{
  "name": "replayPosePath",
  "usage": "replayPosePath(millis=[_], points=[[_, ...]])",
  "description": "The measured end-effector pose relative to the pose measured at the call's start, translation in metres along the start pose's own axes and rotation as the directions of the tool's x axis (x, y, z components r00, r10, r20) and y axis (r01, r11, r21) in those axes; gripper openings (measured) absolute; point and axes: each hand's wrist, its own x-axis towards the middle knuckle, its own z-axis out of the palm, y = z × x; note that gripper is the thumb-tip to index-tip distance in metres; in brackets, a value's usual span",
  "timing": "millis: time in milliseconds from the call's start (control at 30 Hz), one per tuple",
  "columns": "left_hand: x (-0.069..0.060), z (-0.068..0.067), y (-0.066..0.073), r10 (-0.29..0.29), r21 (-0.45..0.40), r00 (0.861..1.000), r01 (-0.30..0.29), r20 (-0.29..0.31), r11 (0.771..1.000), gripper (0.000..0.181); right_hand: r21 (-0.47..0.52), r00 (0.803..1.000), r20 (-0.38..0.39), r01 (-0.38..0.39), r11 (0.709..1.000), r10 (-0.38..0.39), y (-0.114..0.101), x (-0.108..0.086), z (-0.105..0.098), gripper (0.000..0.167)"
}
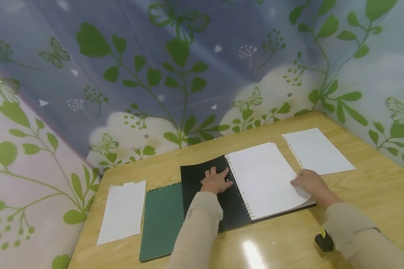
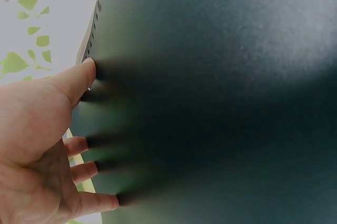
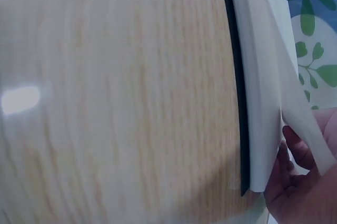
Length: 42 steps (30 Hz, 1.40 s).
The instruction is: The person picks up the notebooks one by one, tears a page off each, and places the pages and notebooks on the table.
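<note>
A notebook with punched holes lies spread wide, its black cover (image 1: pixel 193 181) turned to the left and its white page (image 1: pixel 260 179) uppermost on the right. My left hand (image 1: pixel 215 181) rests on the cover beside the row of holes, fingers spread. In the left wrist view its fingertips touch the dark cover (image 2: pixel 210 103). At the page's right edge, my right hand (image 1: pixel 311 185) pinches the loose sheet, whose lower corner curls up from the pages below. The right wrist view shows the raised sheet (image 3: pixel 295 105) between the thumb and fingers of that hand (image 3: pixel 303 187).
A green spiral notebook (image 1: pixel 161 220) lies left of the black cover, partly under it. Farther left is a torn-out sheet (image 1: pixel 122 213); another sheet (image 1: pixel 318 151) lies at the back right. A small black object (image 1: pixel 324 242) with yellow sits by the right sleeve. Patterned fabric (image 1: pixel 148 74) hangs behind the table.
</note>
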Motion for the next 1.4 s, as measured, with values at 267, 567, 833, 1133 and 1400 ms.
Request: replayPosePath(millis=[267,567,833,1133,1400], points=[[-0.003,-0.002,0.001,-0.005,0.015,1.0,0.005,-0.019,1.0,0.058,-0.024,0.999,-0.007,0.034,0.999,-0.034,-0.001,-0.004,-0.001,0.029],[-0.005,-0.003,0.005,0.002,0.004,1.0,-0.002,-0.017,1.0,0.057,-0.039,0.999,-0.046,0.023,0.999,-0.025,-0.001,-0.009,-0.001,0.02],[-0.005,-0.001,0.007,0.005,0.005,1.0,-0.005,-0.009,1.0,0.057,-0.039,0.998,-0.054,0.018,0.999,-0.02,0.001,-0.011,-0.003,0.023],[-0.006,0.002,0.005,0.002,0.002,1.0,-0.002,-0.005,1.0,0.058,-0.08,0.997,-0.056,0.05,0.996,-0.054,0.007,-0.015,-0.003,0.015],[-0.004,-0.001,-0.005,-0.003,-0.014,1.0,0.003,-0.014,1.0,0.058,-0.24,0.981,-0.091,0.144,0.96,-0.17,-0.007,-0.006,-0.007,0.026]])
